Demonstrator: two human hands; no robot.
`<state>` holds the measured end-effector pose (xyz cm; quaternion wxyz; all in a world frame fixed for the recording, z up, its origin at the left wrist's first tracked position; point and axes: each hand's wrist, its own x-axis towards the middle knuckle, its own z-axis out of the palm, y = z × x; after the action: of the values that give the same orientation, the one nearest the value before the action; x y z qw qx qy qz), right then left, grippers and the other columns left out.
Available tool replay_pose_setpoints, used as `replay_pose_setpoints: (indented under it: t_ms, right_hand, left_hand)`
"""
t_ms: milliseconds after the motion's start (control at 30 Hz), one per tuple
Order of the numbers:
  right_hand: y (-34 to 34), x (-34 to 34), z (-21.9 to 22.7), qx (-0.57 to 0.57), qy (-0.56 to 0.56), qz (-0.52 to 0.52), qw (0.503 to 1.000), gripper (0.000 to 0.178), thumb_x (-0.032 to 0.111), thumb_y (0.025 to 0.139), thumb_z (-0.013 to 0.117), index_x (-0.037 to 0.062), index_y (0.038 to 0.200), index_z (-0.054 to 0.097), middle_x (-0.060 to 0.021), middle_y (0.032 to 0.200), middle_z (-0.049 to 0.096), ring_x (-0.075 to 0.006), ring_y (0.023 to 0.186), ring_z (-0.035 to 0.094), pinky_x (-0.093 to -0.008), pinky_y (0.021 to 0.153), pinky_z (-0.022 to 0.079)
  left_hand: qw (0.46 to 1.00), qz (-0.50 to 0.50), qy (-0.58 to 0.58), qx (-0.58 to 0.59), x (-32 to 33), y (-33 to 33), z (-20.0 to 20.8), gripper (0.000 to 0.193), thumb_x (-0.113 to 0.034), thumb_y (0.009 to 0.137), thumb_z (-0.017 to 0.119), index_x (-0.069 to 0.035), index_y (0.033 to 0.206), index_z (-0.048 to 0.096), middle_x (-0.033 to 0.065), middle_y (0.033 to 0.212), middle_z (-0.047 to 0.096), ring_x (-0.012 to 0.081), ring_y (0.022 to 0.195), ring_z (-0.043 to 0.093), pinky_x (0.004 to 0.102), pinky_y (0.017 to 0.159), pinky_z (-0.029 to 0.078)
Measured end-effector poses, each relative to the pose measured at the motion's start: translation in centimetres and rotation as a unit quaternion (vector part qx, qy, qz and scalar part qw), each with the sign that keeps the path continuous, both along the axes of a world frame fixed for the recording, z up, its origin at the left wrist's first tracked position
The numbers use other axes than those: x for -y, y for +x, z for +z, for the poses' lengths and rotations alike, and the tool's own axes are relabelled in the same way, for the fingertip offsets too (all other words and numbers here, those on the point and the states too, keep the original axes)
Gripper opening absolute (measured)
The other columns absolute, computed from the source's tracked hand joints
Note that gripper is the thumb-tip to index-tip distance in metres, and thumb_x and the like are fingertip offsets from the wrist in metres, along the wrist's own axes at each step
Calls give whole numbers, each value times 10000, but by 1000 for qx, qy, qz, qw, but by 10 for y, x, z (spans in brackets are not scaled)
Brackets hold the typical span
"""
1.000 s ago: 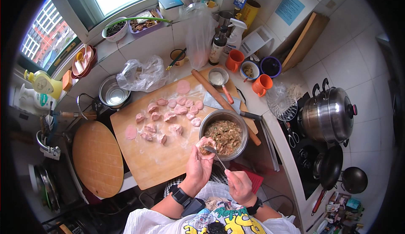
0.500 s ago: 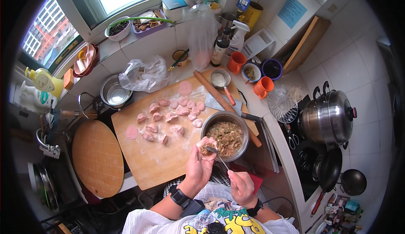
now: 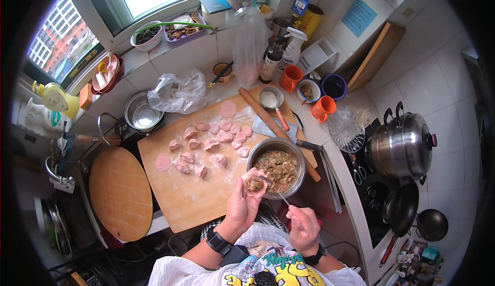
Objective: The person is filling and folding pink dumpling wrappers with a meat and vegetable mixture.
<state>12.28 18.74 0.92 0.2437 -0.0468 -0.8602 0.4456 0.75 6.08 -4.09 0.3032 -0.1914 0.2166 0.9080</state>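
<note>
My left hand (image 3: 242, 203) cups a pink dumpling wrapper (image 3: 256, 192) with a lump of minced filling on it. Closed round the handle of a metal spoon (image 3: 283, 198) is my right hand (image 3: 303, 226); the spoon's head lies over the wrapper, beside the rim of a steel bowl (image 3: 251, 158). Minced filling (image 3: 276, 168) with green bits fills that bowl. On the floured wooden board (image 3: 170, 198) lie several pink folded dumplings (image 3: 211, 144), small dough pieces (image 3: 226, 125) and flat wrappers (image 3: 228, 108).
A rolling pin (image 3: 264, 109), a cleaver (image 3: 276, 127) and a flour-filled ladle (image 3: 270, 99) lie behind the bowl. Orange mugs (image 3: 323, 109) stand farther right, before a steamer pot (image 3: 401, 144) on the stove. A round wooden board (image 3: 121, 193) rests at left, near a metal pot (image 3: 144, 111).
My right hand has moved slightly right and down with the spoon. The spoon's head has shifted toward the wrapper's right edge, showing more filling on it.
</note>
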Motion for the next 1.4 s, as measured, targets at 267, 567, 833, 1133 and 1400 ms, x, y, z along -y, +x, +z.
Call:
replay_pose_setpoints:
  t_ms: [267,567,833,1133,1400]
  right_hand:
    - [-6,-3,18,93,-231,-49,967,253,156,999,499,-43,1038,652,-85,854,608,-121,708,618,-243,629,524]
    - [-7,0,15,90,-207,-55,973,244,147,998,498,-36,1051,650,-90,846,607,-125,710,622,-247,638,527]
    - [-11,-4,15,101,-187,-45,976,267,172,1001,498,-42,1035,654,-91,847,611,-131,703,622,-249,642,522]
    - [-15,-6,16,82,-143,-11,986,281,211,1003,504,-32,1039,640,-84,861,592,-139,707,599,-256,644,512]
    - [-11,-16,16,57,-141,4,988,286,220,1005,502,-29,1017,641,-93,862,593,-137,707,597,-255,639,510]
  left_hand:
    - [993,-72,-66,-58,12,-3,13,490,-348,1057,255,24,1337,408,169,1258,571,273,1168,564,394,1050,431]
    - [995,-64,-62,-54,16,-1,8,481,-359,1059,252,1,1315,441,138,1247,571,233,1145,567,355,992,455]
    - [996,-77,-39,-38,18,-2,18,489,-367,1058,246,3,1307,447,144,1259,557,241,1169,547,368,1011,447]
    - [994,-96,-47,-37,21,-2,22,503,-372,1058,243,15,1323,427,151,1249,546,245,1169,545,374,1035,438]
    - [993,-114,-5,-6,30,-5,26,496,-370,1055,245,5,1331,413,179,1288,533,306,1189,549,411,1042,446]
